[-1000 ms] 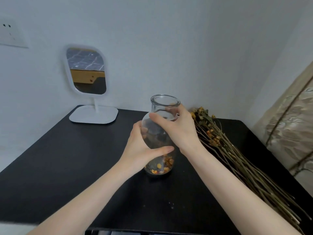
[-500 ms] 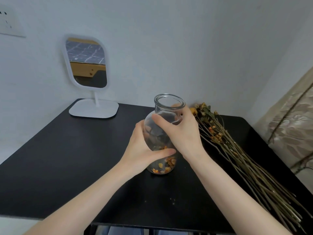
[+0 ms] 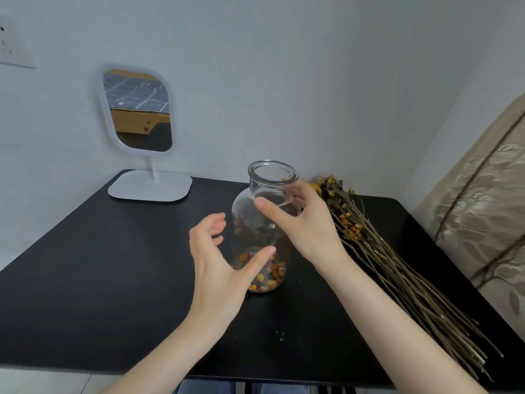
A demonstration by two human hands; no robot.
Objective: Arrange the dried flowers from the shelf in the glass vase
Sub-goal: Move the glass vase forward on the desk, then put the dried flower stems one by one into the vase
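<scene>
While upright, glass vase in right hand, left hand beside.

Smooth, glossy and see-through in the clear round-bellied glass vase, with bright glints along the rim. Dry, crumpled and matt in the orange and yellow petal scraps at its bottom. Rough, brittle and straw-like along the bundle of long dried flower stems, papery at the withered heads. Looks matt and smooth across the black rectangular tabletop. Smooth white plastic round the small standing mirror, glossy reflecting glass within. Woven, satin-shiny leaf pattern on the beige cloth hanging. Flat matt paint on the pale wall.
</scene>
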